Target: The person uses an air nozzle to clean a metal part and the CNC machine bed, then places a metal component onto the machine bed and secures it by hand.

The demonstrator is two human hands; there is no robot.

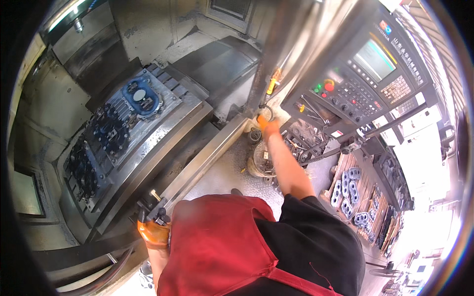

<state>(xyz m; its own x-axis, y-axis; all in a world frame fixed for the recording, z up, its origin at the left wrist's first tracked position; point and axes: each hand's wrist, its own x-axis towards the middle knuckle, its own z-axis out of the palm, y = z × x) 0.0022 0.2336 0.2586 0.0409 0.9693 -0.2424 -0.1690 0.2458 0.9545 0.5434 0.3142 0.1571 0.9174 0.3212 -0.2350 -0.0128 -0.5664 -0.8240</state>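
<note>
Orange-gloved left hand point(155, 234), grip closed on dark metal fittings point(161, 216) in front of the silver metal worktop point(157, 137), blurred orange-gloved right hand point(267, 124) to the worktop's right, its grip I can't tell, oval blue metal casting point(150, 105) on the worktop.

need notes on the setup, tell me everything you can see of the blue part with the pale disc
The rounded, oblong, blue metal-looking part lies on the grey metal machine table, beside dark metal-looking parts. Its lighter blue rim surrounds a darker interior, with a pale round disc near the middle. Finer details are too small to tell. Neither of the orange-gloved hands touches it.
</note>
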